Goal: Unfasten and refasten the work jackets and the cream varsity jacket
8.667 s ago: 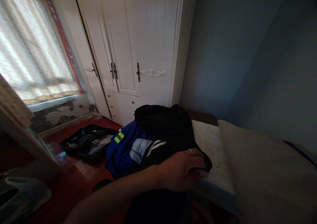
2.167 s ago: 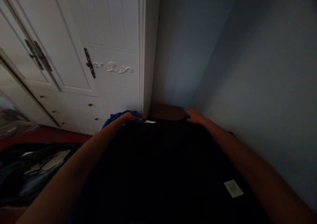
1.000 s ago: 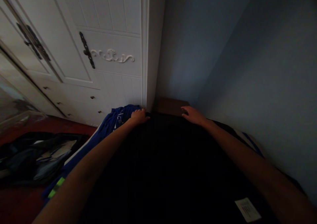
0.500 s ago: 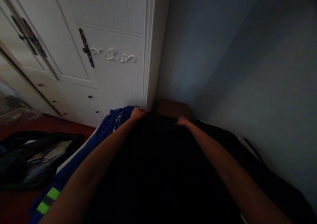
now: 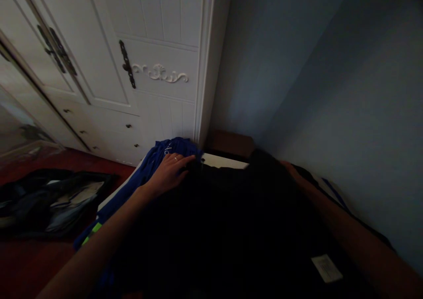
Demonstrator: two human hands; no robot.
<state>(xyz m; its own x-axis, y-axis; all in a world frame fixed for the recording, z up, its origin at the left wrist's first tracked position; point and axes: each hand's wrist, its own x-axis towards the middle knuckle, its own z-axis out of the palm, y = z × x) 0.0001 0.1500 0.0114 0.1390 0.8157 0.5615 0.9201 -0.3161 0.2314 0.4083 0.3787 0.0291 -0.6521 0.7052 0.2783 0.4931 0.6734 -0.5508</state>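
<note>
A large black garment (image 5: 224,228) lies spread over the bed in front of me, with a white label (image 5: 327,268) near its right side. My left hand (image 5: 170,172) rests flat on the garment's far left corner, fingers stretched out, a ring on one finger. It lies right beside a blue garment (image 5: 155,158) with a yellow-green stripe. My right hand (image 5: 291,169) is at the far right corner, where a fold of the black cloth stands raised over it. Its fingers are hidden by that fold.
A white wardrobe (image 5: 132,61) with dark handles stands just past the bed's end. A strip of white mattress (image 5: 224,161) and a brown board (image 5: 231,142) show beyond the garment. A blue wall (image 5: 330,91) runs along the right. An open dark bag (image 5: 49,199) lies on the red floor.
My left hand has slid back from the far edge and flattened on the cloth. My right hand moved right and the black cloth's far right corner has come up over it.
</note>
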